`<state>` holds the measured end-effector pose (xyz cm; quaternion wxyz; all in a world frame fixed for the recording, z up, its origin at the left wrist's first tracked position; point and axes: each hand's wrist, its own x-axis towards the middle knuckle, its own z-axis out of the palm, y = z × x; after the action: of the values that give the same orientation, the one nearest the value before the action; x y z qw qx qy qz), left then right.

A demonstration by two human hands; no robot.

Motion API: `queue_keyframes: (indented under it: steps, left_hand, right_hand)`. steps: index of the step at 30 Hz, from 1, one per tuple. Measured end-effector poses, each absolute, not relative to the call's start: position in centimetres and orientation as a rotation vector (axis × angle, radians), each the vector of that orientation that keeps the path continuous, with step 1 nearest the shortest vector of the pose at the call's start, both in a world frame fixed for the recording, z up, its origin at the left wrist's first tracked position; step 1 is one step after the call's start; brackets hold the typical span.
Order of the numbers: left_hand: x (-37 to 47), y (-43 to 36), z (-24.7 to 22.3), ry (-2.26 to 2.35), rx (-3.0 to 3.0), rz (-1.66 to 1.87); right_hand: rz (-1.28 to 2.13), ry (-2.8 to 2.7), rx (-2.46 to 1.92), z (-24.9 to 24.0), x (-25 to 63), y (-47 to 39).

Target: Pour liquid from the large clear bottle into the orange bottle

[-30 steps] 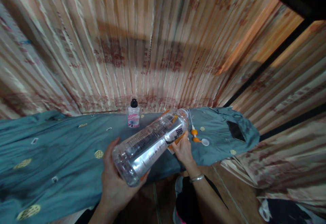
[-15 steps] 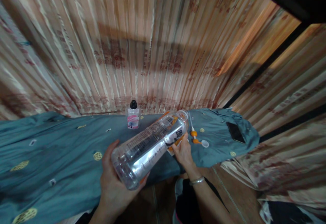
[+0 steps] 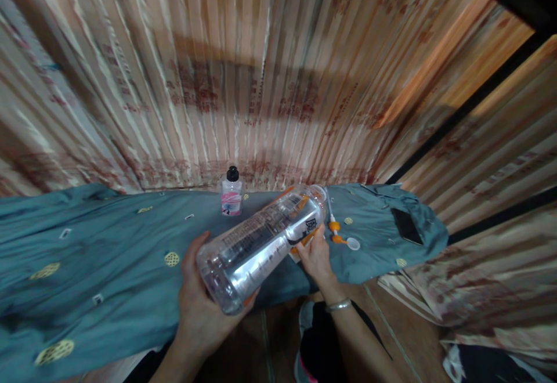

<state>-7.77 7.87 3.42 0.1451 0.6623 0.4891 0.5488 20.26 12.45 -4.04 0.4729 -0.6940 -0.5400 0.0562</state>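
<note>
A large clear plastic bottle [image 3: 261, 249] with printed labelling is held tilted in front of me, its base toward my left and its neck toward the upper right. My left hand [image 3: 204, 307] is wrapped round the base end. Closer to the neck, my right hand [image 3: 317, 255] grips the bottle's lower side. Orange patches show behind and under the bottle; I cannot tell whether they belong to it or to a separate thing. An orange pump top [image 3: 334, 232] with a thin tube lies just right of the neck, beside a small white round piece [image 3: 353, 244].
A small clear bottle [image 3: 231, 194] with a black cap and pink label stands at the back of the teal cloth-covered surface [image 3: 130, 244]. On the right lies a black phone [image 3: 407, 225]. A patterned curtain [image 3: 243, 81] hangs behind, and dark bars [image 3: 461, 110] cross the right side.
The view has shifted slightly, so most things appear a little farther right. Both hands keep their hold on the large bottle, whose pose is nearly the same.
</note>
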Motion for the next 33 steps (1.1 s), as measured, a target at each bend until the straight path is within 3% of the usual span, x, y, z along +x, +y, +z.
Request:
queue_keyframes:
  steps: [33]
  left_hand:
    - [-8.02,7.98,3.1,1.36,1.882,1.578]
  right_hand:
    - [0.101,-1.339,-1.711,-4.57,20.41,12.54]
